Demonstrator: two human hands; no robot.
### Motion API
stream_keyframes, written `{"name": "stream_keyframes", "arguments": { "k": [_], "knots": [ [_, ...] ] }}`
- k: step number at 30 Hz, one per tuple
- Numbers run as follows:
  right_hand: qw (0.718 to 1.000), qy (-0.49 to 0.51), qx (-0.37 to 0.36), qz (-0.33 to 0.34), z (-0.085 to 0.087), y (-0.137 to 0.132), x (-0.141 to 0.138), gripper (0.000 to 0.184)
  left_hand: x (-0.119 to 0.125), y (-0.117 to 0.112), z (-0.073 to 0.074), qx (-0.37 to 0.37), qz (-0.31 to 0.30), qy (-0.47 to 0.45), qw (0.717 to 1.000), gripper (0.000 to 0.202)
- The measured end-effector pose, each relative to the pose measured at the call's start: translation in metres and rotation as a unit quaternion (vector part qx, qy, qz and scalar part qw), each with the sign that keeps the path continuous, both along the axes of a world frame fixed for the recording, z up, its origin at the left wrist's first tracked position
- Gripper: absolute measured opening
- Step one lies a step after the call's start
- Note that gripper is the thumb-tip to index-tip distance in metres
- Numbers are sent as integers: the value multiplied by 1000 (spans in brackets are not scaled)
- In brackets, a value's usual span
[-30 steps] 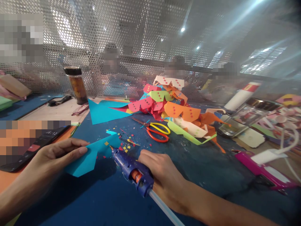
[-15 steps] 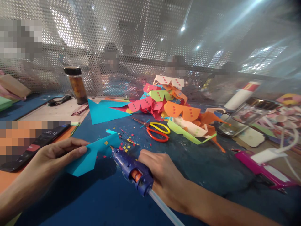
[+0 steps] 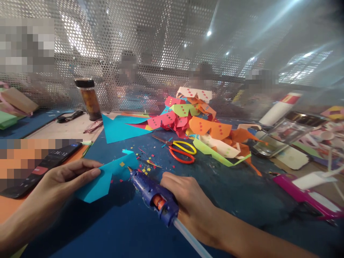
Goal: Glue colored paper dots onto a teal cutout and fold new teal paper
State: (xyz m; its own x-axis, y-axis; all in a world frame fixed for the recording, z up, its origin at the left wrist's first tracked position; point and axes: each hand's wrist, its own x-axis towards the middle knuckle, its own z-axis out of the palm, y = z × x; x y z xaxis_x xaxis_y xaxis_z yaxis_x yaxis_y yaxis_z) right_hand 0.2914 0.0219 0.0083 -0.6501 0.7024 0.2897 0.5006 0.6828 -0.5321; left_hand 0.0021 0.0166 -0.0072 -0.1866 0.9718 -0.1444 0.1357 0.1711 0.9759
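Note:
Between thumb and fingers, my left hand (image 3: 77, 179) pinches a cut piece of blue paper (image 3: 98, 188) with one small yellow square (image 3: 122, 164) on it. My right hand (image 3: 185, 193) is wrapped round a dark blue glue gun (image 3: 150, 191), whose nozzle points at the paper's right part, close to its surface. A clear glue stick (image 3: 192, 238) juts from the gun's rear. Tiny coloured paper bits (image 3: 146, 168) lie scattered on the blue table beyond the nozzle. Scissors (image 3: 181, 152) with one yellow and one red handle rest farther back.
A pile of coloured paper masks (image 3: 193, 114) stands behind the scissors. Blue sheets (image 3: 120, 130) lie left of it. A phone (image 3: 45, 168) is at the left, a jar of dark liquid (image 3: 88, 100) behind. At right are a clear container (image 3: 279, 132) and a magenta tool (image 3: 306, 197).
The glue gun and my right hand have shifted slightly right, along with most of the scene. The nozzle has drawn a little away from the yellow square. Both grips stay the same.

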Motion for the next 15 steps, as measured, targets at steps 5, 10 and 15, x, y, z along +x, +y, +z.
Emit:
{"name": "stream_keyframes", "arguments": {
  "k": [5,10,15],
  "knots": [
    [1000,10,-15,22,2,2,0,18,-2,-1,1,-13,0,-21,1000,28],
    [999,47,-6,19,-3,4,0,19,-2,-1,6,-39,-14,-19,999,37],
    [994,98,-37,-43,0,3,-4,23,-2,0,11,-33,10,-45,998,41]
  ]
}}
